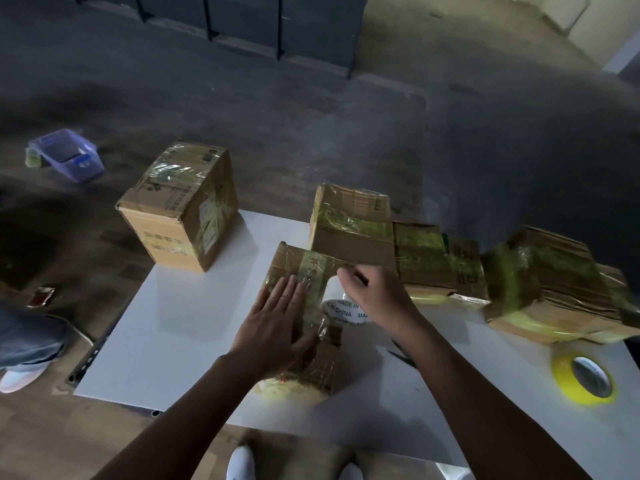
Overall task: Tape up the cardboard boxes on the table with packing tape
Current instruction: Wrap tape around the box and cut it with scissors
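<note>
Left hand (277, 317) presses flat on the box (287, 259) mid-taping, while the right hand (377, 296) has its grip curled round the tape roll (341, 308), which likely needs pulling onward next.

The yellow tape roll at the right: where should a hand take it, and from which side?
Probably from above, thumb in the open core, fingers on the outer rim: the yellow tape roll lies flat on the table.

Half-hidden tape roll (341, 308) behind right hand (377, 299)

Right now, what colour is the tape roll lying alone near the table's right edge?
Yellow. The spare tape roll shows best in the head view.
</note>
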The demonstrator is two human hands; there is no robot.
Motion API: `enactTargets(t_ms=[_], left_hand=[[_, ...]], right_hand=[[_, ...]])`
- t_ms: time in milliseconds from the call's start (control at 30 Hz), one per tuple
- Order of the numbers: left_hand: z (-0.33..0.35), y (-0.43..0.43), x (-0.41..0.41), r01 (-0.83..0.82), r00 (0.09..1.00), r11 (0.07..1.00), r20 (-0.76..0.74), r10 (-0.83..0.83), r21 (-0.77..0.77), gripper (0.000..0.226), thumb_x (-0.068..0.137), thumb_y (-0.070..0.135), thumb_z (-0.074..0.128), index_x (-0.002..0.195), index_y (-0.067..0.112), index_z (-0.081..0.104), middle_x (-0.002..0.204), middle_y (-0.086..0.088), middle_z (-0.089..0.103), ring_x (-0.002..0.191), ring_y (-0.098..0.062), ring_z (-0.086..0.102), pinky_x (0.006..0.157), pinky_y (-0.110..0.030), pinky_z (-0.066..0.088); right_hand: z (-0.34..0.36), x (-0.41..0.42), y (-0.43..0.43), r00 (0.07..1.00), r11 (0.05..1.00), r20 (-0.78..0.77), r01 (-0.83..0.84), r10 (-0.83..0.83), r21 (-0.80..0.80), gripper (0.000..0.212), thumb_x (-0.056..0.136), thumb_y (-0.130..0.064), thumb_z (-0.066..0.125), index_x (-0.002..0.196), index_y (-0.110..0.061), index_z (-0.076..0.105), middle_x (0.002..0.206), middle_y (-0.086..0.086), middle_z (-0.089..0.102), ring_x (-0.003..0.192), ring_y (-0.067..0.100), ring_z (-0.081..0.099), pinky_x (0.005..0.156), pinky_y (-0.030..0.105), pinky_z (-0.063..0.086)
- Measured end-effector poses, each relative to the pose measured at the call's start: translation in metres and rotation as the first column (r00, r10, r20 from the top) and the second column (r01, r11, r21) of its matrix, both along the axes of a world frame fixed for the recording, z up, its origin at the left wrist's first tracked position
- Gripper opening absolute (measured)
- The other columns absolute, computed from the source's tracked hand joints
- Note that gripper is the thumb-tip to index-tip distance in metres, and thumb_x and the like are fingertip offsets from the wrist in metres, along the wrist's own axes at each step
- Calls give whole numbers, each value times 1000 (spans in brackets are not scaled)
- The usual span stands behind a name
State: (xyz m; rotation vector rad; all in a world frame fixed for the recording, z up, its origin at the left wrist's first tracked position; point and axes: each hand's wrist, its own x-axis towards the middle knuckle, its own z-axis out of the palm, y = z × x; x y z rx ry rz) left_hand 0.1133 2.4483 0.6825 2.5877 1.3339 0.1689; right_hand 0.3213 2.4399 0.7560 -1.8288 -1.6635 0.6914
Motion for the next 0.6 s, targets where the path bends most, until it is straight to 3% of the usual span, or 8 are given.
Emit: enactTargets(t_ms=[167,300,367,500,600], left_hand=[[7,1,1,1,997,1000,-76,-2,-6,88,84,71,5,151,16,-12,159,-2,-14,146,-17,-19,120,-37,-10],[15,1,20,23,996,999,-89,-20,30,87,90,63,22,153,9,-7,161,-10,-9,148,-22,-11,121,-44,-4],[16,-3,31,79,996,997,-38,-79,-21,88,91,61,29,152,10,-10,160,-6,-15,147,-18,-19,120,-43,-9],[11,-9,34,86,995,996,-42,-87,-27,87,89,62,25,155,12,-2,160,-3,-17,146,-15,-21,120,-43,-7],[9,-10,35,79,995,996,-55,-81,-27,88,87,65,21,155,14,-2,160,-3,-16,146,-16,-20,120,-42,-10]], right_hand=[[10,-3,-1,987,999,155,40,-35,-28,51,94,-40,49,54,-10,37,53,10,45,52,25,44,52,32,32],[13,-14,4,952,1000,304,30,-30,4,50,94,-38,47,52,-15,34,49,2,39,53,25,42,53,31,30],[8,-10,4,976,1000,217,29,-30,9,48,92,-38,49,54,-12,38,50,3,42,50,20,41,51,31,30],[-6,15,-9,971,997,-238,-21,4,-70,40,94,-41,55,68,-10,57,56,-7,51,53,7,50,54,27,39],[-16,18,-14,947,998,-319,10,-27,-54,41,95,-34,57,74,2,56,62,-3,49,60,8,49,57,26,37]])
